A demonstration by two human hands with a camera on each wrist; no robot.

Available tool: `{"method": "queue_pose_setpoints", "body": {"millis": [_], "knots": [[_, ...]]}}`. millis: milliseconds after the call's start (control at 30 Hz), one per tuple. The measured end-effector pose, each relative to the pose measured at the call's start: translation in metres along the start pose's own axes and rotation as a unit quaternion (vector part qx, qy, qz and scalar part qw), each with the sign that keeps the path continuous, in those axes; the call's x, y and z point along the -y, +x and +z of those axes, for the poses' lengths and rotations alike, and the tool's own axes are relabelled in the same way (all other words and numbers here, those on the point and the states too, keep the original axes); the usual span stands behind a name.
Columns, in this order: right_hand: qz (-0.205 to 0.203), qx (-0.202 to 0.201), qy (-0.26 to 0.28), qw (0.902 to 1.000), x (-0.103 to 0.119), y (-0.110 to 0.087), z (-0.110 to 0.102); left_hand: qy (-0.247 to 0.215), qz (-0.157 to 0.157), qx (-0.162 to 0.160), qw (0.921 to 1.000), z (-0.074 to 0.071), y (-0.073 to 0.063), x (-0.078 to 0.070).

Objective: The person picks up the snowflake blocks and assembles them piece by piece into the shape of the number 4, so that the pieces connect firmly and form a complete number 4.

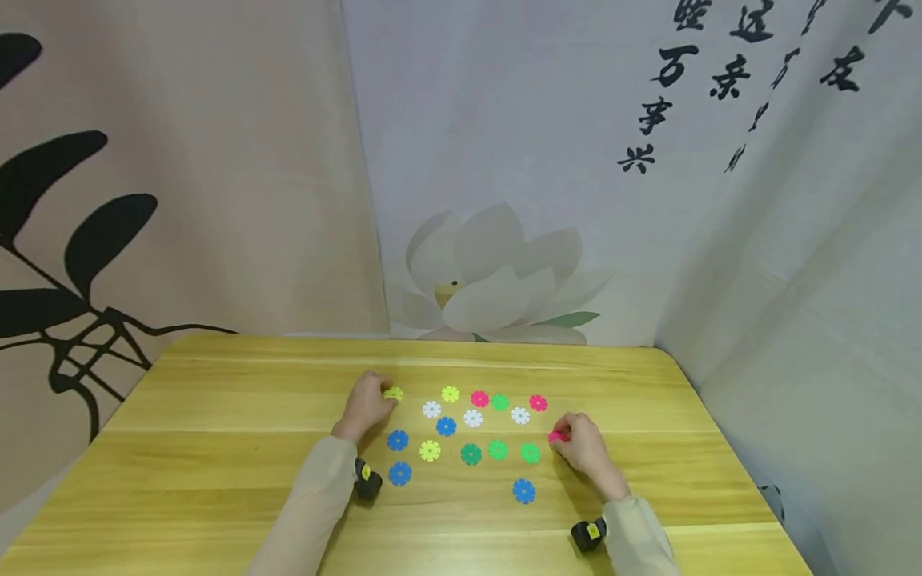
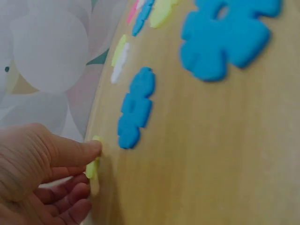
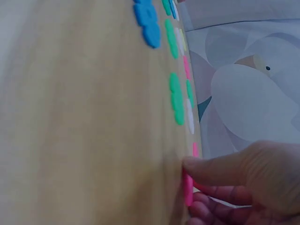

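Note:
At the left end of a spread of flower-shaped notched discs, my left hand [image 1: 365, 406] pinches a yellow disc [image 1: 394, 393] between thumb and fingers. In the left wrist view this yellow disc [image 2: 91, 169] shows under the thumb tip, close to the table, and the other fingers curl below. A blue disc [image 2: 136, 108] lies near it. My right hand [image 1: 583, 445] pinches a pink disc [image 1: 556, 437] at the right end. The right wrist view has the pink disc [image 3: 188, 188] edge-on under the thumb, partly covered by the fingers. A green disc [image 1: 530, 454] lies just left of that hand.
Several more blue, white, yellow, pink and green discs lie flat and apart between the hands, among them a white disc [image 1: 473, 418] and a dark green disc [image 1: 471, 454]. Nearer the front is a blue disc [image 1: 524, 491]. The wooden table [image 1: 216, 464] ends at a printed curtain [image 1: 504, 160].

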State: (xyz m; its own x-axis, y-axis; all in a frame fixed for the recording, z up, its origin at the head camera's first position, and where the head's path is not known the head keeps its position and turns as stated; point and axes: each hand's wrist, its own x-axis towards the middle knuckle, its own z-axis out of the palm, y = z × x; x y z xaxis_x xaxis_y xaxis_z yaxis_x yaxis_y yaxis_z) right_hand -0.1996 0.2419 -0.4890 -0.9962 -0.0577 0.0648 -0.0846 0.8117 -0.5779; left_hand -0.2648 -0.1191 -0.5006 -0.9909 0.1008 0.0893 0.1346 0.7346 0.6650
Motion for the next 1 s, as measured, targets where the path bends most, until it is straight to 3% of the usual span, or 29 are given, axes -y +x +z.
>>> {"method": "queue_pose_setpoints", "body": {"millis": [167, 367, 467, 833, 1000], "knots": [[0.004, 0.035, 0.028, 0.9990, -0.005, 0.003, -0.004, -0.029, -0.008, -0.001, 0.9996, -0.004, 0.000, -0.003], [0.083, 0.058, 0.051, 0.9936, -0.003, 0.005, -0.006, -0.077, -0.018, -0.003, 0.9969, -0.006, -0.002, -0.004], [0.097, 0.056, 0.049, 0.9924, -0.003, 0.004, -0.006, -0.077, -0.013, -0.005, 0.9969, -0.006, -0.001, -0.003], [0.051, 0.016, 0.074, 0.9958, -0.009, -0.001, -0.006, -0.103, 0.013, -0.024, 0.9944, -0.005, -0.002, 0.004], [0.075, 0.014, 0.111, 0.9909, -0.006, -0.007, -0.008, -0.108, 0.019, -0.021, 0.9938, -0.007, -0.008, 0.006]]}}
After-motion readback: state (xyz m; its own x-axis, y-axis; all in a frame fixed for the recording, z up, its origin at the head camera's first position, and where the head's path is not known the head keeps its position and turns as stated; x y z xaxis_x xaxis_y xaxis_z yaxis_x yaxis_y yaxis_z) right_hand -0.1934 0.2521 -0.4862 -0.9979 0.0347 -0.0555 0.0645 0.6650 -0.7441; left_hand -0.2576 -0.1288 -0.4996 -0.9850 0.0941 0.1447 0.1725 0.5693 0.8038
